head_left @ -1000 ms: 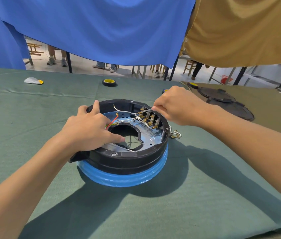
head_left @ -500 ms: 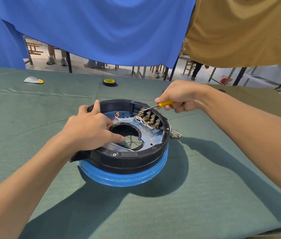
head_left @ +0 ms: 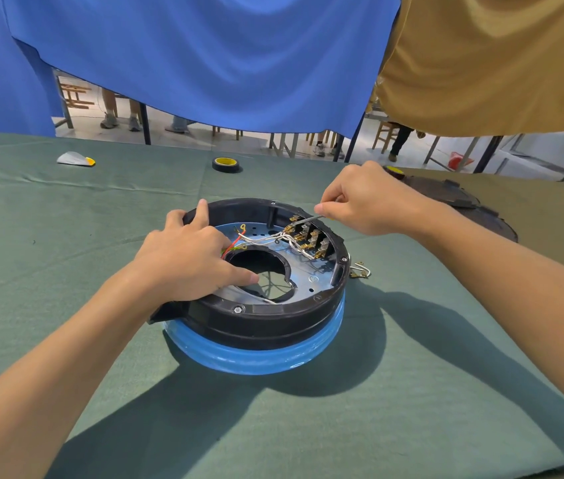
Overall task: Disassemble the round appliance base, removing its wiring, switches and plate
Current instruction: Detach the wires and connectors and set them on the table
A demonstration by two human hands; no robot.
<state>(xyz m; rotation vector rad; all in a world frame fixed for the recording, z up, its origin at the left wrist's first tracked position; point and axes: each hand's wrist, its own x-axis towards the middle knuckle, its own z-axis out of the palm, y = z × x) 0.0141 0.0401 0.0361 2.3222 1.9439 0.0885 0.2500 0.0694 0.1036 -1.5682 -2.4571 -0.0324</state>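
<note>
The round appliance base (head_left: pixel 256 319), black on top with a blue lower ring, lies open side up in the middle of the green cloth. Inside it a silver metal plate (head_left: pixel 311 274) with a large round hole carries white wires (head_left: pixel 263 238), red and green wires (head_left: pixel 234 245) and a row of brass switch terminals (head_left: pixel 310 236) at the far right wall. My left hand (head_left: pixel 187 261) rests on the base's left rim, its fingers over the plate. My right hand (head_left: pixel 367 202) grips a screwdriver (head_left: pixel 306 219) whose metal tip touches the far terminals; its handle is hidden in my fist.
A loose bit of white wire with brass lugs (head_left: pixel 360 271) lies just right of the base. A yellow-cored tape roll (head_left: pixel 226 164) and a white and yellow object (head_left: pixel 75 159) sit at the far side. Dark round covers (head_left: pixel 463 209) lie at the right. Blue and tan drapes hang behind.
My right hand drew back to the right, showing the yellow screwdriver handle, then closed over it and set the tip on the far terminals. My left hand has stayed on the base.
</note>
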